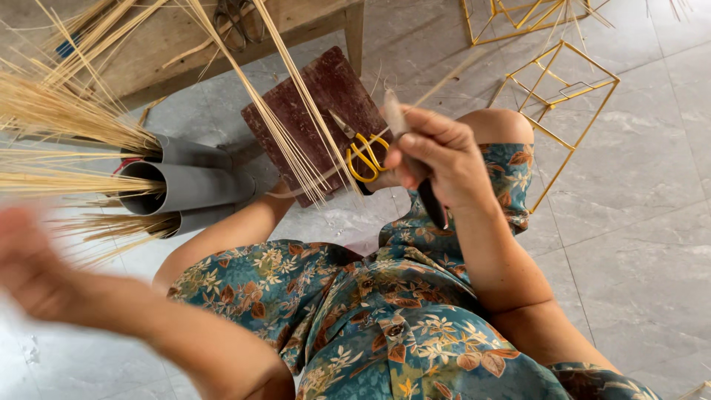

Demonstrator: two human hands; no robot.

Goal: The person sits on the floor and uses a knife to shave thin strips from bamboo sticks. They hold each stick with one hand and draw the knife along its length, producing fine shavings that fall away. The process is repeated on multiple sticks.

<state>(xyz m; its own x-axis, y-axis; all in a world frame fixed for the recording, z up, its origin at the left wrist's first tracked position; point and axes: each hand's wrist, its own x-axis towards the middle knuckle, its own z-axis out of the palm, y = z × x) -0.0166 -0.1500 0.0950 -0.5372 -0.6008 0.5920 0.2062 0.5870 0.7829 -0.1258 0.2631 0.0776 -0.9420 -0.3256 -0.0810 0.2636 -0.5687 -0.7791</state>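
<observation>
The right hand point(437, 155) is a little right of the middle of the view, above the person's right knee. Its grip is closed around a knife point(415, 159): the pale blade points up toward 12 o'clock and the dark handle comes out below the fingers toward 6 o'clock. A thin bamboo strip point(355, 155) runs across under this hand, from about 8 o'clock to 2 o'clock, and it seems to touch the blade near the fingers. The left hand point(29, 267) is at 9 o'clock, very blurred, and I cannot tell if its grip is open or closed or if it has hold of anything. Just left of the right hand, at 9 o'clock from it, scissors point(363, 152) with yellow handles lie on a dark red wooden block point(311, 111) that stands on the grey tiled floor point(637, 185). A bunch of long thin sticks point(289, 111) crosses over this block. At 10 o'clock, grey plastic pipes point(192, 185) lie on their side, with more bundles of sticks point(67, 118) coming out of their mouths. A wooden worktop point(170, 44) is at 11 o'clock. At 1 o'clock, well apart from the hand, a yellow frame point(563, 96) made of sticks stands on the floor. The person wears clothes with a blue and brown flower pattern.
</observation>
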